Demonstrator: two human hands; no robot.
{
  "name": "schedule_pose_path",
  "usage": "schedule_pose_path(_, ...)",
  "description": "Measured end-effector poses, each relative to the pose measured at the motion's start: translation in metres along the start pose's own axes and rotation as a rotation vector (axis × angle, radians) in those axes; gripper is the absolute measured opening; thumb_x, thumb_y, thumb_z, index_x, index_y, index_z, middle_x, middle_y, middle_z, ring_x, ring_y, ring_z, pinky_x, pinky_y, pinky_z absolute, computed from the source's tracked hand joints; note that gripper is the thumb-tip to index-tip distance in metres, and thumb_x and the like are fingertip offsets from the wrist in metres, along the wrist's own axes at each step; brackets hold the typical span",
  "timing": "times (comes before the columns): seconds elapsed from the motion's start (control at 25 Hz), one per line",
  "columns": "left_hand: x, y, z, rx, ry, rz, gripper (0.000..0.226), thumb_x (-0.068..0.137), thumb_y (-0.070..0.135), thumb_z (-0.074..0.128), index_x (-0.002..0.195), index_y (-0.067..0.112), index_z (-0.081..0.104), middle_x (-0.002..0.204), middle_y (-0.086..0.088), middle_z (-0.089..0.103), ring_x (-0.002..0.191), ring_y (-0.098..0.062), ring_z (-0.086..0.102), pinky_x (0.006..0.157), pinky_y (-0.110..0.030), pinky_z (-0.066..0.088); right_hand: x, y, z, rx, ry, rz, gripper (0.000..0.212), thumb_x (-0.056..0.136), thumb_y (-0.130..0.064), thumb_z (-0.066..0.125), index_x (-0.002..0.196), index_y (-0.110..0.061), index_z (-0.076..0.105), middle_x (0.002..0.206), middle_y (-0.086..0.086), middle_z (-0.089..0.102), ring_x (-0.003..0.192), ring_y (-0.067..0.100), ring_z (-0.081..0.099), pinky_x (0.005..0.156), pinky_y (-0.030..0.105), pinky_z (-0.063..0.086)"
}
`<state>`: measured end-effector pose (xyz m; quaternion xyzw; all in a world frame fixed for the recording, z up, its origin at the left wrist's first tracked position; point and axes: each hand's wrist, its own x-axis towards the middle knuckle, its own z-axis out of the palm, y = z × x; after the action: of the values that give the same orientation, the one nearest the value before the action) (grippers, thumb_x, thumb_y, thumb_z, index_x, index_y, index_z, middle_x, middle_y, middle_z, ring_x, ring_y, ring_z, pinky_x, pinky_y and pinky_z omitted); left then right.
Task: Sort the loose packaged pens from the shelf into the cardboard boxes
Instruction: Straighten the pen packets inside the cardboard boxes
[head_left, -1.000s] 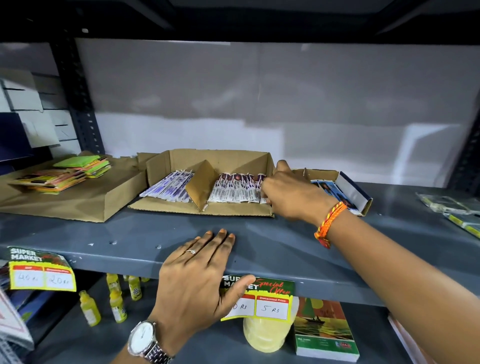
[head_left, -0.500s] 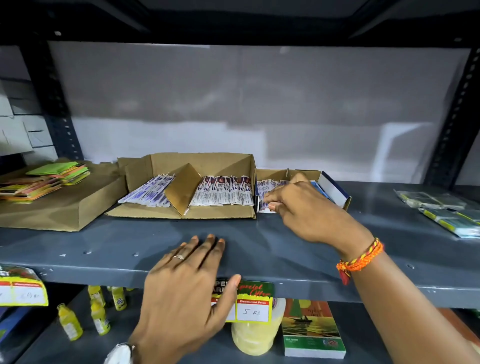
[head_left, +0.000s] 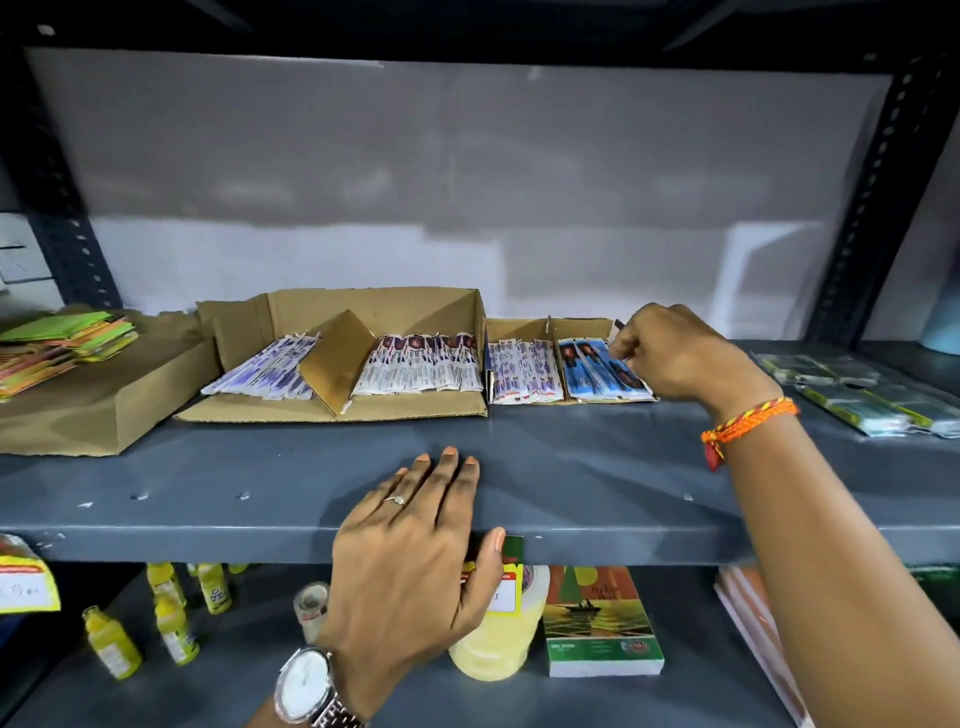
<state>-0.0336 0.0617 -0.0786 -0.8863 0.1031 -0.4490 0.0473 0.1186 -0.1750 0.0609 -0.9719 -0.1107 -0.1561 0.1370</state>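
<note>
A large open cardboard box (head_left: 374, 306) on the grey shelf holds purple-white packaged pens (head_left: 270, 366) left of a tilted divider and red-white packaged pens (head_left: 421, 366) right of it. Beside it, a small cardboard box (head_left: 519, 327) holds white packaged pens (head_left: 524, 371) and blue packaged pens (head_left: 592, 371). My right hand (head_left: 680, 353) is over the small box's right side, with its fingers curled and pinched on the far end of the blue packaged pens. My left hand (head_left: 415, 540) lies flat on the shelf's front edge, holding nothing.
A flat cardboard box (head_left: 104, 405) with coloured paper pads (head_left: 62, 343) stands at the left. Clear-wrapped green packets (head_left: 862, 395) lie at the right. Below the shelf are yellow bottles (head_left: 171, 618), a yellow tub (head_left: 493, 649) and a notebook (head_left: 597, 618).
My right hand has moved right, from the red-white pens in the large box to the blue pens in the small box. My left hand has stayed on the shelf edge.
</note>
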Motion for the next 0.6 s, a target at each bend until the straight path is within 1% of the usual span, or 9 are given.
schedule_pose_path(0.08, 0.0, 0.001, 0.003, -0.008, 0.016, -0.002, 0.058, 0.092, 0.045, 0.043, 0.126, 0.007, 0.071, 0.127, -0.013, 0.071, 0.114, -0.031, 0.07, 0.095, -0.042, 0.054, 0.003, 0.007, -0.001, -0.013, -0.026, 0.028, 0.033, 0.083, 0.002, 0.055, 0.106, -0.011, 0.074, 0.117, 0.01, 0.069, 0.106, 0.028, 0.064, 0.092, 0.031, 0.052)
schedule_pose_path(0.16, 0.0, 0.001, 0.001, -0.004, 0.016, -0.01, 0.058, 0.093, 0.045, 0.042, 0.124, 0.006, 0.072, 0.125, -0.014, 0.072, 0.112, -0.032, 0.071, 0.093, -0.043, 0.055, 0.004, 0.011, -0.005, -0.024, -0.088, 0.034, 0.031, 0.081, 0.0, 0.067, 0.109, -0.01, 0.073, 0.118, 0.009, 0.069, 0.106, 0.026, 0.063, 0.088, 0.029, 0.052)
schedule_pose_path(0.28, 0.004, 0.008, -0.004, 0.012, 0.003, -0.01, 0.058, 0.09, 0.041, 0.043, 0.121, 0.004, 0.073, 0.122, -0.015, 0.073, 0.11, -0.032, 0.071, 0.094, -0.042, 0.054, 0.002, 0.017, -0.018, -0.045, -0.181, 0.045, 0.042, 0.073, -0.009, 0.082, 0.113, -0.013, 0.072, 0.117, 0.008, 0.07, 0.1, 0.024, 0.063, 0.082, 0.028, 0.051)
schedule_pose_path(0.4, 0.01, 0.024, -0.003, -0.018, -0.003, 0.046, 0.056, 0.088, 0.039, 0.044, 0.122, 0.005, 0.073, 0.122, -0.014, 0.073, 0.111, -0.03, 0.071, 0.096, -0.04, 0.053, 0.001, 0.017, -0.021, -0.068, -0.201, 0.049, 0.046, 0.068, -0.011, 0.087, 0.111, -0.011, 0.073, 0.11, 0.01, 0.071, 0.091, 0.024, 0.062, 0.076, 0.026, 0.049)
schedule_pose_path(0.44, 0.011, 0.028, -0.002, -0.027, -0.006, 0.057, 0.057, 0.089, 0.039, 0.044, 0.122, 0.004, 0.073, 0.123, -0.014, 0.073, 0.111, -0.03, 0.071, 0.096, -0.04, 0.054, 0.002, 0.014, -0.018, -0.081, -0.215, 0.047, 0.044, 0.067, -0.012, 0.087, 0.109, -0.008, 0.073, 0.107, 0.011, 0.072, 0.091, 0.026, 0.062, 0.075, 0.028, 0.05)
schedule_pose_path(0.52, 0.011, 0.032, 0.002, -0.037, -0.001, 0.057, 0.057, 0.09, 0.041, 0.044, 0.123, 0.003, 0.072, 0.123, -0.015, 0.073, 0.111, -0.031, 0.071, 0.095, -0.041, 0.054, 0.005, 0.011, -0.009, -0.127, -0.236, 0.052, 0.037, 0.066, -0.016, 0.088, 0.098, -0.008, 0.073, 0.1, 0.011, 0.071, 0.098, 0.028, 0.058, 0.084, 0.033, 0.054)
schedule_pose_path(0.56, 0.01, 0.032, 0.004, -0.037, 0.009, 0.056, 0.057, 0.091, 0.041, 0.044, 0.123, 0.003, 0.072, 0.123, -0.015, 0.072, 0.112, -0.031, 0.071, 0.095, -0.041, 0.054, 0.008, 0.01, -0.003, -0.162, -0.239, 0.052, 0.03, 0.065, -0.018, 0.088, 0.086, -0.011, 0.069, 0.092, 0.009, 0.07, 0.098, 0.028, 0.053, 0.088, 0.036, 0.054)
schedule_pose_path(0.6, 0.009, 0.031, 0.005, -0.035, 0.024, 0.061, 0.056, 0.091, 0.041, 0.044, 0.123, 0.003, 0.071, 0.124, -0.015, 0.072, 0.112, -0.031, 0.071, 0.096, -0.041, 0.054, 0.009, 0.01, 0.001, -0.184, -0.233, 0.053, 0.028, 0.065, -0.018, 0.087, 0.073, -0.015, 0.06, 0.082, 0.007, 0.065, 0.092, 0.029, 0.05, 0.088, 0.038, 0.054)
